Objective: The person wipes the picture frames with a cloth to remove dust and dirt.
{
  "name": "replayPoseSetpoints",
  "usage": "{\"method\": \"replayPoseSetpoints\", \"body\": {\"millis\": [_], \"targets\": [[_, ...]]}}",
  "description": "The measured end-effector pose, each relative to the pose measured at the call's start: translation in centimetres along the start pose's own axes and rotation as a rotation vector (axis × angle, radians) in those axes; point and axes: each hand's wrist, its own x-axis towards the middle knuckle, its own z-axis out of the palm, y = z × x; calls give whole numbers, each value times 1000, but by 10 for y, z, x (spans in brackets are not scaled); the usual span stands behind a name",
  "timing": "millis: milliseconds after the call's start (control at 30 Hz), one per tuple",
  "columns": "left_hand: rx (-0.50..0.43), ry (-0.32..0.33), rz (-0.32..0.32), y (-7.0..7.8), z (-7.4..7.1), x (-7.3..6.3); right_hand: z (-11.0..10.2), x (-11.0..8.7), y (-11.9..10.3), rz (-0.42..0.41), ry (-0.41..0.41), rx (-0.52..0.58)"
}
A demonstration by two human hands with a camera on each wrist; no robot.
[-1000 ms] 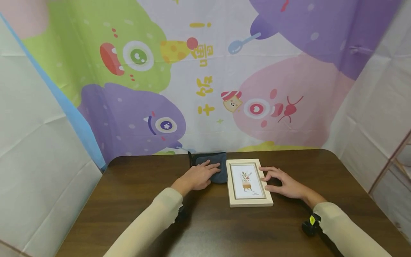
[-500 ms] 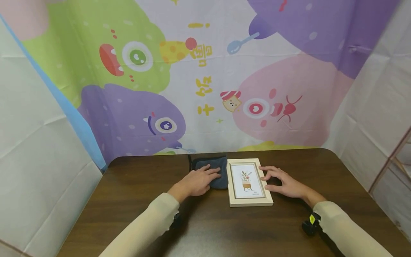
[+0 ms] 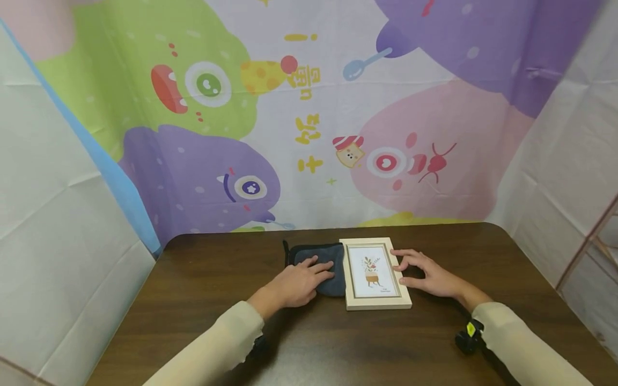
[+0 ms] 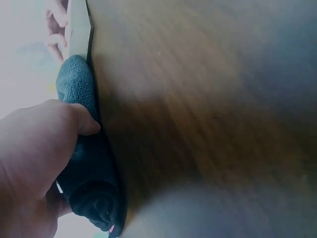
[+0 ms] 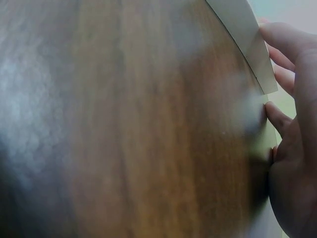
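A dark blue fuzzy pouch [image 3: 332, 288] with a black edge and a small strap lies flat on the table, its right side up against a cream picture frame [image 3: 376, 304]. Spread over the pouch is my left hand [image 3: 295, 285], fingers extended and pressing on its top. In the left wrist view the thumb reaches the near edge of the pouch [image 4: 77, 82]. The frame lies face up, showing a drawing of a potted plant. My right hand [image 3: 432, 276] has its fingertips and thumb at the frame's right edge, fingers slightly bent.
The dark brown wooden table [image 3: 309, 348] has rounded far corners. A cartoon-printed cloth [image 3: 318, 203] hangs right behind its far edge, and pale sheets [image 3: 72, 214] flank both sides.
My left hand and the pouch have slid toward me along the frame's left side, so the pouch now sits nearer the frame's lower half. The frame and right hand stay put.
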Motion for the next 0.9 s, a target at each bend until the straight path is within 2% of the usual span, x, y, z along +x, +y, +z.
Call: {"method": "replayPoseSetpoints", "body": {"millis": [67, 100, 300, 700, 900], "targets": [[18, 1, 5, 2, 0, -3, 0, 0, 0, -4, 2, -1], [21, -14, -3, 6, -4, -5, 0, 0, 1, -3, 1, 0], [81, -18, 19, 12, -2, -10, -1, -1, 0, 4, 3, 1], [148, 23, 71, 23, 0, -25, -2, 0, -4, 14, -3, -3], [181, 23, 89, 24, 1, -27, -2, 0, -4, 26, -7, -6]]}}
